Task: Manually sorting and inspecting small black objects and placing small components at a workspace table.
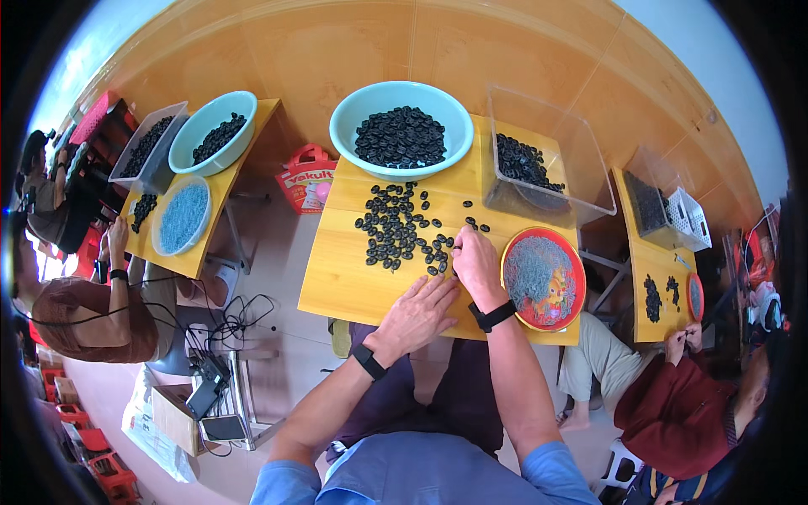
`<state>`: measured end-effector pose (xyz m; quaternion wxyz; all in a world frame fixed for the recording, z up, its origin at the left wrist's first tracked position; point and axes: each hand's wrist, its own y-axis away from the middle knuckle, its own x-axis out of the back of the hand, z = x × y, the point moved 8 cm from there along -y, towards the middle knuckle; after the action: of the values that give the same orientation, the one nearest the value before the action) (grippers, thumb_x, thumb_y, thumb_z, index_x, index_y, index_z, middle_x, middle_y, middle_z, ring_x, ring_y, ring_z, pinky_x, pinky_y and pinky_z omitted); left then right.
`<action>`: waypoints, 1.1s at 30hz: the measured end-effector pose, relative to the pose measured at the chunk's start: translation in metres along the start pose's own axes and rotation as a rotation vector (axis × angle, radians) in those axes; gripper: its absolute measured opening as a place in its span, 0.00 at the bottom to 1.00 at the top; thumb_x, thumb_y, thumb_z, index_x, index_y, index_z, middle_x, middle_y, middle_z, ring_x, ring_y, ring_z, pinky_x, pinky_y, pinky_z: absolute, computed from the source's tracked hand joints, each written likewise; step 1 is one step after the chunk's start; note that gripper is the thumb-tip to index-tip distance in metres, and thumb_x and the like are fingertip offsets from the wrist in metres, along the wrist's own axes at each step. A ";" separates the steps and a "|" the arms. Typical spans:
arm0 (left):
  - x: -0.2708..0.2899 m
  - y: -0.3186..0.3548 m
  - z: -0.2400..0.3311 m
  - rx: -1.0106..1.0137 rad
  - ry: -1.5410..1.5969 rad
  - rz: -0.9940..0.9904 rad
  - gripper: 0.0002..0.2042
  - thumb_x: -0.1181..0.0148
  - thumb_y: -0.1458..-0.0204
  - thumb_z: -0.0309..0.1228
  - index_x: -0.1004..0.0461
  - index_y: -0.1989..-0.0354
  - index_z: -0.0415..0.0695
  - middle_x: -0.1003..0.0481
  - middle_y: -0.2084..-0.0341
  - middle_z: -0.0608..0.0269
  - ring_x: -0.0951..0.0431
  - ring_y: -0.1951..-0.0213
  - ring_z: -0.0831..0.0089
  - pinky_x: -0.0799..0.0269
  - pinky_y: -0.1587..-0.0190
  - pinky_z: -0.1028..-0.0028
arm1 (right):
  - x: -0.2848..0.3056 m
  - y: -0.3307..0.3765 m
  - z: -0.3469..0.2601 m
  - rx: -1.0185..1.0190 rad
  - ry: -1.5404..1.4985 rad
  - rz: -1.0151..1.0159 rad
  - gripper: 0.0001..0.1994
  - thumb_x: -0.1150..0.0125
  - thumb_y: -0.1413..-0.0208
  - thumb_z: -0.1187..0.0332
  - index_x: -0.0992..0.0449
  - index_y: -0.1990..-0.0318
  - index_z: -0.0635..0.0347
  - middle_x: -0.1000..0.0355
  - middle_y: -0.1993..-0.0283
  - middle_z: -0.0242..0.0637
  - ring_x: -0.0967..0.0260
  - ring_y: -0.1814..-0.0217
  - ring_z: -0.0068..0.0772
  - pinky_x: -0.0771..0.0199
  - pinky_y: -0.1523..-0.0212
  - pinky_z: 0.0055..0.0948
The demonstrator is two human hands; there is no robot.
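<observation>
My left hand [418, 315] lies with fingers outstretched at the front of the yellow table [341, 290], its fingertips close to my right hand. My right hand [477, 259] is bent down to the tabletop with its fingers pinched together; whatever they grip is hidden. Just left of it, small glossy black oval pieces [384, 251] are spread in a loose patch. A few more lie beyond its knuckles. To its right stands a red round dish [581, 286] with a heap of thin silvery metal bits [530, 268] in it.
At the table's back, a light-blue basin [338, 139] and a clear plastic bin [593, 187] hold more black pieces. Co-workers sit at a left table [195, 263] and a right table [648, 261]. Cables [240, 316] tangle at lower left; a red bag [305, 179] stands behind.
</observation>
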<state>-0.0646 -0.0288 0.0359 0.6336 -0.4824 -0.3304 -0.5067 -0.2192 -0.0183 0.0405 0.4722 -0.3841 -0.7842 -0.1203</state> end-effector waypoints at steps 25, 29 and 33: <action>-0.014 0.014 -0.038 0.595 1.026 0.129 0.10 0.39 0.41 0.31 0.20 0.58 0.36 0.18 0.73 0.57 0.19 0.71 0.77 0.24 0.66 0.75 | 0.018 0.101 0.003 -0.120 -0.607 -0.104 0.13 0.35 0.48 0.80 0.28 0.54 0.65 0.22 0.64 0.41 0.22 0.63 0.30 0.22 0.60 0.29; -0.016 0.013 -0.042 0.576 0.992 0.052 0.09 0.40 0.39 0.30 0.21 0.59 0.35 0.18 0.73 0.61 0.18 0.69 0.78 0.23 0.64 0.76 | 0.013 0.101 -0.001 -0.109 -0.547 -0.138 0.13 0.35 0.48 0.80 0.29 0.55 0.65 0.22 0.64 0.41 0.22 0.63 0.31 0.22 0.59 0.29; -0.013 0.010 -0.039 0.545 0.989 0.068 0.08 0.43 0.37 0.28 0.25 0.58 0.34 0.18 0.73 0.60 0.18 0.69 0.76 0.22 0.63 0.75 | 0.014 0.098 -0.003 -0.104 -0.522 -0.134 0.13 0.35 0.48 0.80 0.29 0.56 0.65 0.22 0.64 0.41 0.22 0.63 0.32 0.22 0.59 0.30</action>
<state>-0.0609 -0.0610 0.0087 0.8306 -0.0168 -0.0973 -0.5481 -0.1509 0.0526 0.0367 0.2248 -0.3732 -0.8958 -0.0881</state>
